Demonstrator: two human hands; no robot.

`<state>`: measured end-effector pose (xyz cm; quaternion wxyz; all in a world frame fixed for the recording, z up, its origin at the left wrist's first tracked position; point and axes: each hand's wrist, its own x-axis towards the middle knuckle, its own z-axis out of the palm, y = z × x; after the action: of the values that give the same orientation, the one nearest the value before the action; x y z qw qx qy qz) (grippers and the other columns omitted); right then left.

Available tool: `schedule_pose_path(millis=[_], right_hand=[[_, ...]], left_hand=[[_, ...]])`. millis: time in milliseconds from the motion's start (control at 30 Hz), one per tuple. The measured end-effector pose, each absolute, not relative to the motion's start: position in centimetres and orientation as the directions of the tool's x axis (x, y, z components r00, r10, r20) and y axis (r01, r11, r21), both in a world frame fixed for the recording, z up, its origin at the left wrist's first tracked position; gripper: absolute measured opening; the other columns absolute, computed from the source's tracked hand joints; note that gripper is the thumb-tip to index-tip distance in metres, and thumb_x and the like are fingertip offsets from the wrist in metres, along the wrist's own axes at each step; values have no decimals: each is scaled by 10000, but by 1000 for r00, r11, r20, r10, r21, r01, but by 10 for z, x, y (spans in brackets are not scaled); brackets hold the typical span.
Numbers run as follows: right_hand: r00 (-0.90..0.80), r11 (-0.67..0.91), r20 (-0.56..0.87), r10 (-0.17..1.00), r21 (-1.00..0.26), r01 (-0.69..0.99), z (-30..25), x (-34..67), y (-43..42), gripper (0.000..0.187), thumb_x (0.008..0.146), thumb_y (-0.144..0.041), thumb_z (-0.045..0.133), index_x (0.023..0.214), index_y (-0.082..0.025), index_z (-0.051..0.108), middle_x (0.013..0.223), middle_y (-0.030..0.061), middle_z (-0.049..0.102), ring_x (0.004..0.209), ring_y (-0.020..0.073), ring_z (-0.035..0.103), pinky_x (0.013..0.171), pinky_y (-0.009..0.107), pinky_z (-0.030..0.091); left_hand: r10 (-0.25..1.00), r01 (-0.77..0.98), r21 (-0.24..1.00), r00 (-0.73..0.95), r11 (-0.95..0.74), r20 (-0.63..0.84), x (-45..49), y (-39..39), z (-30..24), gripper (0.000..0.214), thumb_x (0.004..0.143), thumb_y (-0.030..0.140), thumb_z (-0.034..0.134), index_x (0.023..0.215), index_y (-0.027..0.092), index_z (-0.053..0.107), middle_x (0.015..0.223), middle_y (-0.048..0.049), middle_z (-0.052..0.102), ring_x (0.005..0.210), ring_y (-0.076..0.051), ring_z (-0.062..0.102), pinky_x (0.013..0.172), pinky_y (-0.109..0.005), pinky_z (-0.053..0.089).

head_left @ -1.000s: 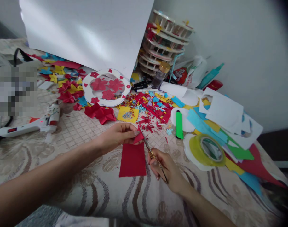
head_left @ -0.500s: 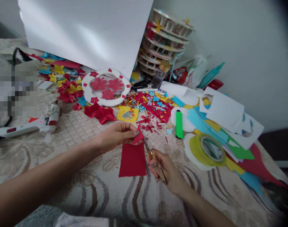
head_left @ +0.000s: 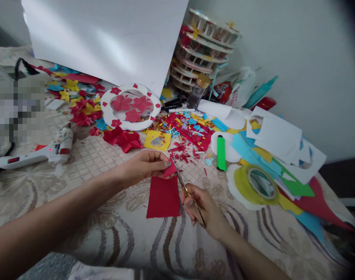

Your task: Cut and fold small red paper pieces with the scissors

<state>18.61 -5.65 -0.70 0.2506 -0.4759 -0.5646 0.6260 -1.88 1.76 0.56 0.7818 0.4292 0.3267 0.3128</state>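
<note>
My left hand [head_left: 152,165] pinches a small folded piece of red paper [head_left: 169,169] between thumb and fingers. My right hand [head_left: 201,206] grips scissors [head_left: 181,179] with gold-coloured handles, and their blades lie against the right edge of the folded piece. Directly below, a red paper rectangle [head_left: 163,198] rests flat on the patterned tablecloth. Just beyond my hands lie red paper scraps [head_left: 183,156] and a yellow paper square [head_left: 157,140] with tiny bits on it. A large red paper flower [head_left: 123,140] sits past my left hand.
To the left lies a glue gun [head_left: 34,155] with its cord. At the back are a white ring [head_left: 107,116] with red flowers and a tiered round stand [head_left: 208,46]. On the right are a green lighter-like object [head_left: 221,153], a yellow tape roll [head_left: 244,186] and stacked paper sheets [head_left: 279,136].
</note>
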Motion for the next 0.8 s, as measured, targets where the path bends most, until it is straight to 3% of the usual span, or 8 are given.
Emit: schedule_pose_path(millis=[433, 800], right_hand=[[-429, -166, -281, 859, -944, 286, -7, 187, -58, 485, 778, -669, 445, 729, -187, 450, 462, -75, 388, 385, 64, 352, 391, 192, 266], [-407, -204, -289, 866, -949, 241, -10, 184, -59, 438, 796, -626, 464, 702, -199, 431, 421, -84, 383, 346, 65, 328, 369, 196, 261]], left_hand=[[754, -152, 899, 612, 410, -241, -21, 19, 8, 201, 734, 334, 662, 728, 147, 588, 686, -9, 644, 661, -114, 586, 634, -240, 413], [755, -165, 893, 609, 420, -242, -20, 18, 8, 166, 744, 302, 648, 729, 153, 578, 694, -6, 644, 683, -120, 595, 664, -256, 421]])
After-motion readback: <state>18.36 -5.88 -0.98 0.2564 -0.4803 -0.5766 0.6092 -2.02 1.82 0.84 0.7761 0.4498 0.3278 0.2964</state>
